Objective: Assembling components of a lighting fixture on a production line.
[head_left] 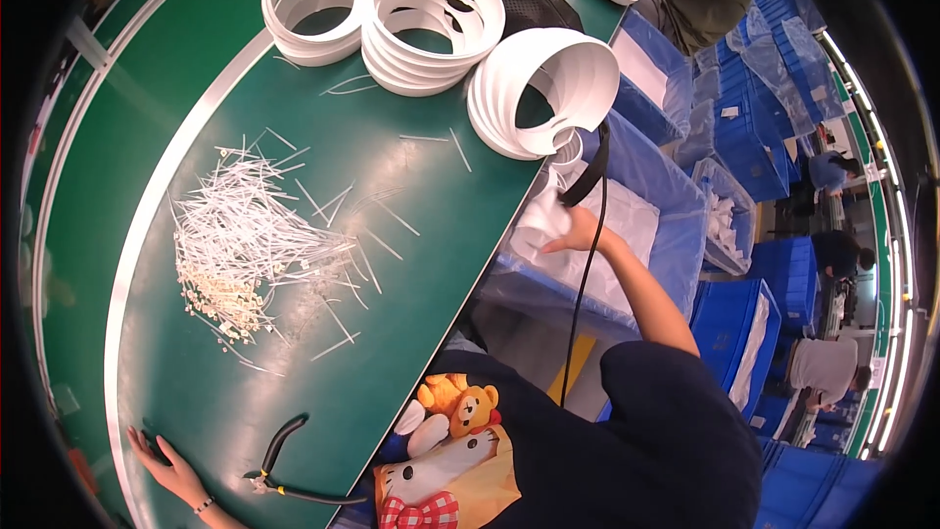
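My left hand (171, 472) rests at the table's far left edge with its fingers apart and holds nothing. To its right on the green table (323, 387) lie wire cutters (266, 480) with black and yellow handles, spread apart. My right hand (580, 231) is out over a lined blue bin (676, 206), beside the table edge, its fingers around a white curved plastic part (543, 217). The fingertips are partly hidden. Just above that hand stands a stack of white plastic rings (490, 103) at the table edge.
A heap of white cable ties (245, 216) spreads over the table's middle, with loose ones around it. Two more white ring stacks (431, 69) (294, 34) stand farther off. A black cable (587, 284) hangs near my right arm. Blue bins and other people are to the right.
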`<action>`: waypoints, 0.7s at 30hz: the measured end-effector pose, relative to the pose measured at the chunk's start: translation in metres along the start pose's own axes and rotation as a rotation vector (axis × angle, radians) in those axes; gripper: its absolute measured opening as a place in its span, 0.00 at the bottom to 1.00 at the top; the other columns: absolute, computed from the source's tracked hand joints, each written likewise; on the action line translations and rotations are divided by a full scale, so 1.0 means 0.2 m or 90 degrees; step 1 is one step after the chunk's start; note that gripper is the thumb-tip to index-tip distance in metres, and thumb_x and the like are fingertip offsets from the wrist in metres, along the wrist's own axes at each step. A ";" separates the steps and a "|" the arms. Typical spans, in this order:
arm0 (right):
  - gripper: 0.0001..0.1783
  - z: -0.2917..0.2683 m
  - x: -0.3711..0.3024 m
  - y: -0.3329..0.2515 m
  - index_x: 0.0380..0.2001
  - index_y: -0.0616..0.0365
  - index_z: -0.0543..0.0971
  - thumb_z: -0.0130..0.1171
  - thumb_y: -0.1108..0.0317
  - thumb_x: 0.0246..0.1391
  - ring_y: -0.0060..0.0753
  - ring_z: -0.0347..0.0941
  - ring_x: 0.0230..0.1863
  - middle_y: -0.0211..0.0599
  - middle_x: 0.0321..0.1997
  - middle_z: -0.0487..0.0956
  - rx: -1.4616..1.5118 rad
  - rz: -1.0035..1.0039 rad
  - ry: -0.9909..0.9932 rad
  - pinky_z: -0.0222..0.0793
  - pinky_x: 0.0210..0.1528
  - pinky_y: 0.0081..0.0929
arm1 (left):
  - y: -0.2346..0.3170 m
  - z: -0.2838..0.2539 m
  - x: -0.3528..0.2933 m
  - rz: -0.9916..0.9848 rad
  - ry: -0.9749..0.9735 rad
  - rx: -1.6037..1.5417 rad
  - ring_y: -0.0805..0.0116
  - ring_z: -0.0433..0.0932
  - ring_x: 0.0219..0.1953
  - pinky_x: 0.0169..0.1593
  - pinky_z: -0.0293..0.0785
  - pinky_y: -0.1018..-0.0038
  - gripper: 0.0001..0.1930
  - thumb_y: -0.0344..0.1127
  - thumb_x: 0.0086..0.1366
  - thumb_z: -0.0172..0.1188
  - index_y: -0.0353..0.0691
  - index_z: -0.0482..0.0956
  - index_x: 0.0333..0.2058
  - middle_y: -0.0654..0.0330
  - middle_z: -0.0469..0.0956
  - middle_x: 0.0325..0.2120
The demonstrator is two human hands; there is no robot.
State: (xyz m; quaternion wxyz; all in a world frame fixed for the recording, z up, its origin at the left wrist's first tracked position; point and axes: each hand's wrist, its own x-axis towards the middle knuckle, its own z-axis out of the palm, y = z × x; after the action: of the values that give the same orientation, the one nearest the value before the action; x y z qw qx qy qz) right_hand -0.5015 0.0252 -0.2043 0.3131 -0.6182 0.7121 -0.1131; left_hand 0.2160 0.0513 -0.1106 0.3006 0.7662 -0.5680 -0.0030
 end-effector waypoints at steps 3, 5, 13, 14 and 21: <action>0.35 -0.17 -0.18 -0.03 0.36 0.62 0.73 0.70 0.56 0.20 0.35 0.72 0.38 0.41 0.34 0.76 0.103 0.193 0.115 0.66 0.41 0.28 | 0.00 -0.05 -0.01 0.010 0.009 -0.008 0.60 0.62 0.53 0.54 0.57 0.70 0.23 0.28 0.60 0.43 0.32 0.54 0.54 0.54 0.60 0.53; 0.28 -0.29 -0.33 -0.14 0.34 0.63 0.74 0.65 0.64 0.23 0.39 0.73 0.36 0.43 0.32 0.76 0.002 0.249 0.314 0.67 0.39 0.30 | -0.01 -0.06 -0.02 0.030 0.000 -0.011 0.60 0.60 0.54 0.55 0.55 0.70 0.23 0.26 0.59 0.43 0.32 0.54 0.54 0.54 0.59 0.53; 0.17 -0.43 -0.46 -1.08 0.42 0.61 0.63 0.48 0.76 0.45 0.21 0.62 0.25 0.28 0.26 0.65 0.800 -0.426 0.614 0.63 0.48 0.29 | 0.12 -0.06 -0.02 0.019 -0.004 -0.035 0.58 0.57 0.56 0.58 0.49 0.69 0.26 0.23 0.54 0.45 0.30 0.53 0.54 0.49 0.59 0.53; 0.17 -0.38 -0.34 -1.33 0.42 0.59 0.62 0.47 0.75 0.46 0.19 0.58 0.21 0.27 0.21 0.61 0.970 -0.494 0.467 0.61 0.49 0.31 | 0.12 -0.06 -0.02 0.013 -0.007 -0.041 0.58 0.57 0.56 0.58 0.49 0.69 0.27 0.23 0.54 0.45 0.30 0.54 0.54 0.49 0.59 0.53; 0.09 -0.05 0.59 -1.93 0.28 0.60 0.66 0.52 0.76 0.40 0.23 0.59 0.18 0.27 0.15 0.62 1.339 -0.150 -0.194 0.61 0.39 0.30 | 0.21 -0.11 -0.04 0.019 -0.029 -0.053 0.58 0.60 0.54 0.57 0.52 0.69 0.28 0.23 0.51 0.48 0.33 0.55 0.54 0.50 0.62 0.51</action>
State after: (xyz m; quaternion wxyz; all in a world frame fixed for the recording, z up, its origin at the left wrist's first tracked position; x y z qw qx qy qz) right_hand -0.1991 -0.1713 -0.0210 0.7619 -0.1099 0.1458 -0.6214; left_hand 0.1847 0.0617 -0.0757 0.3189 0.7441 -0.5858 -0.0398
